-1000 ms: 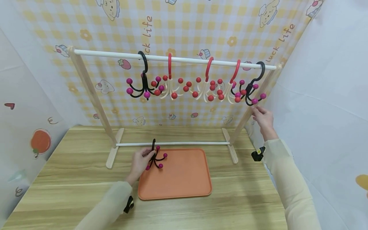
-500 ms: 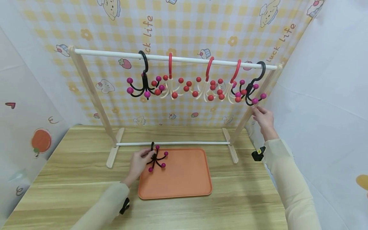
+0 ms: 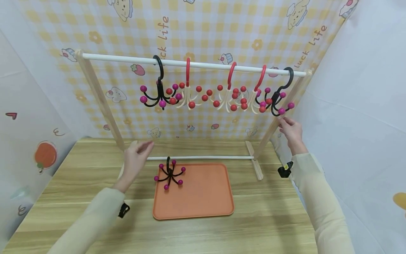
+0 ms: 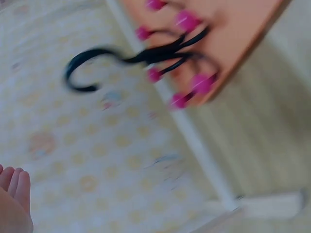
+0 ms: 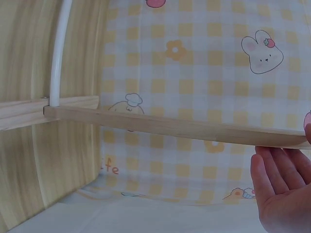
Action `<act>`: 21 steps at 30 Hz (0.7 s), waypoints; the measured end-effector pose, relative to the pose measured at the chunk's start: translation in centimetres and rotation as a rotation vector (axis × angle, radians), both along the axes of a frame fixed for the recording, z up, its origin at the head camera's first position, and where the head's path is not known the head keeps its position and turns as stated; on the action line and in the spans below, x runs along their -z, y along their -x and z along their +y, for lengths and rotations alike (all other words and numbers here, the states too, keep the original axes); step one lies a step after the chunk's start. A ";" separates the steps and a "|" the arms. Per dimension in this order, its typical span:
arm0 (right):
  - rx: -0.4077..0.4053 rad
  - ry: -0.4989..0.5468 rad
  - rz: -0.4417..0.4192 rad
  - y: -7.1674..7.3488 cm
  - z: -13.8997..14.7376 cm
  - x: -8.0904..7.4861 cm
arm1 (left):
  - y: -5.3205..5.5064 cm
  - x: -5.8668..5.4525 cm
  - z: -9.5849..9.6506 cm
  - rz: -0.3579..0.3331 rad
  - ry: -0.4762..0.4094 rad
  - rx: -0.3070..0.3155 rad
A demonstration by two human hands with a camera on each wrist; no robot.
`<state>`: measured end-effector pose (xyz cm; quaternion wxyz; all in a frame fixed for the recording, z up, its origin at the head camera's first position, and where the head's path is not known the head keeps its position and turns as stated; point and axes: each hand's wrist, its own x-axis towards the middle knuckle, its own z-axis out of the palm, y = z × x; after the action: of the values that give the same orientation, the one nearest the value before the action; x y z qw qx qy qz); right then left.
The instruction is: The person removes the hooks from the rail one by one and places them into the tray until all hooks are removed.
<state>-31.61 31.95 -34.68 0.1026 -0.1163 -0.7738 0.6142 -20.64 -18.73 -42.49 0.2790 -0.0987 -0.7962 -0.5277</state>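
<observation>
A black claw hanger with magenta ball tips [image 3: 170,173] stands at the left end of the orange tray [image 3: 203,197]. My left hand [image 3: 134,158] is up and to the left of it, holding nothing, its fingers fairly straight. In the left wrist view only a few fingertips [image 4: 14,187] show, away from the hanger's hook [image 4: 80,60]. My right hand [image 3: 291,132] grips the rack's right wooden post [image 5: 194,128], with fingers on one side and part of the thumb at the other. On the white top rail [image 3: 127,59] hang black and red-and-cream claw hangers.
The rack's left post [image 3: 99,98] and lower white rail [image 3: 206,157] stand just behind the tray. A checked cloth [image 3: 203,31] covers the back. A white wall sheet [image 3: 355,116] runs close beside the right hand.
My left hand has let go of the black claw hanger, after settling it on the tray, and moved up and left. The right hand stays on the post.
</observation>
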 end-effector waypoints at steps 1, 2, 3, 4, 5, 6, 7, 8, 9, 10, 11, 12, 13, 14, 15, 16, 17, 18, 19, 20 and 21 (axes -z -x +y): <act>0.001 -0.004 0.000 0.6 0.5 0.6 | -0.3 -1.8 0.2 0.006 0.016 -0.021; -0.005 0.016 0.011 1.5 1.4 1.4 | -0.3 -2.8 0.2 0.034 0.020 -0.041; -0.020 0.063 0.035 2.9 2.6 2.7 | -0.2 -3.9 0.2 0.053 0.001 -0.040; -0.020 0.072 0.033 3.9 3.5 3.6 | -0.1 -4.9 0.2 0.061 -0.017 -0.041; -0.031 0.096 0.057 5.2 4.8 4.9 | 0.1 -5.8 0.2 0.071 -0.033 -0.040; -0.039 0.101 0.054 5.2 4.8 4.8 | 0.2 -6.6 0.3 0.075 -0.048 -0.041; 0.001 0.058 0.033 5.4 4.8 5.0 | 0.2 -7.7 0.5 0.073 -0.060 -0.039; -0.019 0.094 0.040 5.4 4.8 4.9 | 0.3 -8.4 0.6 0.070 -0.075 -0.033; -0.015 0.108 0.047 6.1 5.4 5.6 | 0.5 -9.1 0.7 0.065 -0.082 -0.030; -0.005 0.094 0.029 6.1 5.3 5.5 | 0.6 -9.8 0.9 0.057 -0.079 -0.032; -0.002 0.103 0.040 6.6 5.8 6.1 | 0.7 -10.5 1.0 0.051 -0.071 -0.031; 0.003 0.100 0.033 6.7 5.9 6.2 | 0.7 -11.1 1.2 0.036 -0.073 -0.026; 0.013 0.114 0.048 8.0 7.0 7.6 | 0.8 -11.7 1.3 0.028 -0.073 -0.022; 0.010 0.124 0.050 7.9 6.9 7.5 | 1.1 -11.9 1.4 0.024 -0.070 -0.021; 0.012 0.124 0.043 8.2 7.2 7.6 | 1.2 -12.5 1.6 0.025 -0.066 -0.021; 0.018 0.120 0.043 8.2 7.1 7.6 | 1.3 -13.0 1.8 0.032 -0.064 -0.015; 0.019 0.112 0.041 8.1 7.1 7.6 | 1.4 -13.4 2.1 0.041 -0.067 -0.008; 0.009 0.128 0.045 8.0 7.1 7.5 | 1.5 -13.9 2.3 0.054 -0.070 0.000; 0.013 0.131 0.042 7.9 7.0 7.4 | 1.7 -14.3 2.4 0.065 -0.067 0.004; -0.003 0.137 0.037 7.5 6.7 7.0 | 1.9 -14.7 2.6 0.076 -0.062 0.005; -0.003 0.124 0.028 7.4 6.6 7.0 | 2.2 -15.1 2.7 0.083 -0.053 0.004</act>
<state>-38.98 38.58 -41.66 0.1051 -0.1126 -0.7330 0.6626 -22.79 -16.01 -27.42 0.3131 -0.1146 -0.7694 -0.5448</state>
